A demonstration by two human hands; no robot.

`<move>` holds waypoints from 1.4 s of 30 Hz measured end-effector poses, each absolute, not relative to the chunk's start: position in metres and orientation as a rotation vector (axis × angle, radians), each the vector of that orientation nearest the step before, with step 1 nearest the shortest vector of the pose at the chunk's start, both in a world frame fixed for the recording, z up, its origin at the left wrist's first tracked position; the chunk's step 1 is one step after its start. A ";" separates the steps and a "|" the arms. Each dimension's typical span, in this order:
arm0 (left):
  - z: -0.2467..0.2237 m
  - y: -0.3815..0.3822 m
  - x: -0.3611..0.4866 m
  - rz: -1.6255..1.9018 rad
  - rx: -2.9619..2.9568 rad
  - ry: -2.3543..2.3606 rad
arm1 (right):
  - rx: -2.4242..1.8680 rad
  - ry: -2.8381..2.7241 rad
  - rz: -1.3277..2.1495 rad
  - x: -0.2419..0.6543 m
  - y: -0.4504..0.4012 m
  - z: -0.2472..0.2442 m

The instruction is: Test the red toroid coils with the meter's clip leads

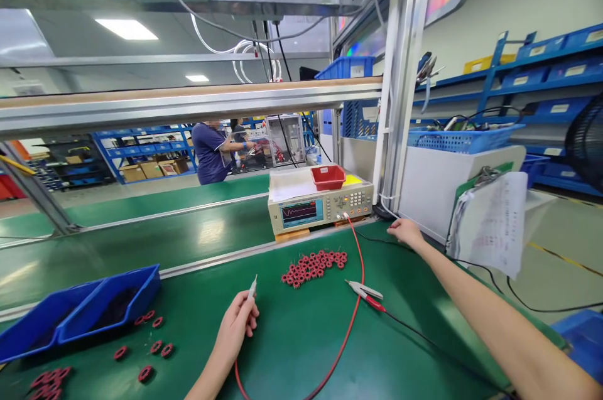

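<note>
My left hand (237, 319) is closed around a pale test clip (253, 288), its thin tip pointing up and away from me. A red cable (349, 331) runs below this hand and loops back to the bench tester. My right hand (406, 232) reaches far right, beside the rack post. Its fingers are pinched together; what they hold, if anything, is too small to name. On the green mat between my hands lies a cluster of small red wound ring coils (313, 267). A second test clip (366, 292), with a red grip and black cable, rests on the mat.
The bench tester (301, 214) displays a waveform and carries a red tray (328, 178). Two blue bins (110, 302) stand left, with loose ring coils (146, 374) nearby. A clipboard with papers (492, 218) hangs right. A person (210, 152) works beyond the bench.
</note>
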State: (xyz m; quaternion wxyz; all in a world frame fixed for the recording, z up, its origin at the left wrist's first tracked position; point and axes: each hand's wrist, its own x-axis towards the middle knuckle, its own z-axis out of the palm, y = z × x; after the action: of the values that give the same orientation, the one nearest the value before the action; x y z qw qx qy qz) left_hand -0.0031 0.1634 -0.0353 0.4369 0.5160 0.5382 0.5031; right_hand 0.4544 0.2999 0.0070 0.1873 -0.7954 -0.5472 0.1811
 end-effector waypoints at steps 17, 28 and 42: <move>-0.038 0.163 -0.004 1.271 1.260 1.327 | -1.452 -2.392 0.459 0.251 0.228 0.035; -0.033 0.161 0.004 1.190 1.436 1.561 | -1.614 -2.348 0.301 0.283 0.139 0.007; -0.016 0.169 0.033 0.746 2.107 2.252 | -1.653 -2.094 -0.054 0.322 0.137 -0.026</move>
State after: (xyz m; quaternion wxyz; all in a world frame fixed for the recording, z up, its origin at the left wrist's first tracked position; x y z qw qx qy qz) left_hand 0.0332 0.1692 -0.0164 -0.0154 0.6639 0.7097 0.2350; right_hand 0.3222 0.1367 -0.0263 0.2346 -0.6021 -0.7629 -0.0197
